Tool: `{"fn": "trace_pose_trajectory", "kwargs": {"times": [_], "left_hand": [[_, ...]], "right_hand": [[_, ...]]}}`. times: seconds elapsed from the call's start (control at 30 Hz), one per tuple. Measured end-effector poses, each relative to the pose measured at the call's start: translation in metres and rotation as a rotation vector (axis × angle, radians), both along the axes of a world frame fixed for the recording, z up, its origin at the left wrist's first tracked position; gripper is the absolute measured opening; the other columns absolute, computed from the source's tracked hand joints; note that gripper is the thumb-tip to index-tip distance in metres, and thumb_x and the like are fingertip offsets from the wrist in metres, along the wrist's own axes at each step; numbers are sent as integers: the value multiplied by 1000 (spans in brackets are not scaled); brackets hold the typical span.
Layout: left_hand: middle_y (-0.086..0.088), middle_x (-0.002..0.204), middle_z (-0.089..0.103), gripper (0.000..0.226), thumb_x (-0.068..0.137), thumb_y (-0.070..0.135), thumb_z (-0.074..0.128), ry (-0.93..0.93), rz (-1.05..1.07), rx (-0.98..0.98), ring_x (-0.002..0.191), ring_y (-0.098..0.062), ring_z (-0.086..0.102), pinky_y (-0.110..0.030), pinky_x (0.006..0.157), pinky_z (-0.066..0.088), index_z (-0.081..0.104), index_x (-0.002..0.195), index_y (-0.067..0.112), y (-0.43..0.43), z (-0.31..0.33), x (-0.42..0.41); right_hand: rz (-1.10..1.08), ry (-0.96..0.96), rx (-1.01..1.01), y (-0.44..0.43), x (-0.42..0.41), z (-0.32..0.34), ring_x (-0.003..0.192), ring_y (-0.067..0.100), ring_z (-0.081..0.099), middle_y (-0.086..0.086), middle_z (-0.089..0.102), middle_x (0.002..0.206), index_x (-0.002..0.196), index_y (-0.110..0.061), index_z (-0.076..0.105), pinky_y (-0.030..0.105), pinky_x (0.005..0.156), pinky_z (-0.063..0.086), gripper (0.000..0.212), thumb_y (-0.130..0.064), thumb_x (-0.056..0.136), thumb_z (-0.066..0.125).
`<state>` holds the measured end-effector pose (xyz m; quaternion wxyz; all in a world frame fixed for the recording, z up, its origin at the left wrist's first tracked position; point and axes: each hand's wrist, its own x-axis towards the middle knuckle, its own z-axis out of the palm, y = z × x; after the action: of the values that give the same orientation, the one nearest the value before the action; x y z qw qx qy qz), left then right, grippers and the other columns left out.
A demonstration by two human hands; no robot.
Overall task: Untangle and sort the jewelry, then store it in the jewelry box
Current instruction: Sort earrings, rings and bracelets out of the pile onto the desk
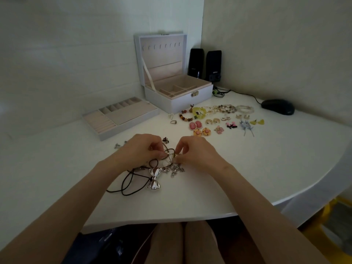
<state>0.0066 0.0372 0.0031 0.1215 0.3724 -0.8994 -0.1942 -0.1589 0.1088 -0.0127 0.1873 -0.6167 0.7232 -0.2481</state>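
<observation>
A tangle of dark cord necklaces point(133, 180) lies on the white table point(247, 168) in front of me, with a silver bow pendant point(154, 180) and small silver charms point(176, 168) in it. My left hand point(142, 149) pinches a cord of the tangle. My right hand point(192, 151) pinches a small gold piece on the same tangle, close to the left fingertips. The white jewelry box point(179, 96) stands open at the back, its lid upright. Its removable tray point(118, 117) sits to the left of it.
Sorted bracelets point(217, 110), earrings point(198, 128) and rings point(173, 122) lie in rows right of centre. Small silver pieces point(120, 144) lie left of my hands. Two black speakers point(205, 64) and a black mouse point(277, 107) with cable stand at the back right. The table edge curves at right.
</observation>
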Motion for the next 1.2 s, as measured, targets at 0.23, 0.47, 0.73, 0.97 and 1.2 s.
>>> {"fn": "trace_pose_trajectory", "kwargs": {"times": [0.23,0.47,0.73,0.97,1.2], "left_hand": [[8,70,61,11,85,24,67,297,149,-92,64,-1,54,-7,58,38,62,79,15,-2,8,-2],[1,73,67,9,89,11,62,385,177,86,58,1,61,-13,65,51,69,84,11,-10,13,-6],[-20,84,70,8,89,-1,58,617,196,516,72,-17,72,-15,62,55,61,93,-7,2,16,-19],[-3,98,70,7,97,15,49,400,98,396,85,-12,65,-26,79,54,53,92,12,4,6,-44],[-7,77,73,11,99,14,45,171,3,524,60,-11,66,-16,57,50,51,94,6,8,3,-40]], "right_hand": [[-53,-177,-168,1,-2,3,76,9,52,-3,60,87,86,-13,58,19,68,47,13,-4,79,65],[-45,-385,-151,4,-12,10,66,15,63,5,64,76,84,-13,69,28,68,59,19,5,83,63],[-55,-472,-191,8,-20,13,58,10,63,2,69,71,87,-7,75,18,60,55,13,-3,75,76],[-28,-571,-144,11,-22,11,60,16,66,8,68,67,70,-8,68,20,61,56,12,-1,75,76],[-62,-731,-171,14,-40,13,60,11,65,9,71,79,87,0,71,20,58,55,10,-9,84,69]]}}
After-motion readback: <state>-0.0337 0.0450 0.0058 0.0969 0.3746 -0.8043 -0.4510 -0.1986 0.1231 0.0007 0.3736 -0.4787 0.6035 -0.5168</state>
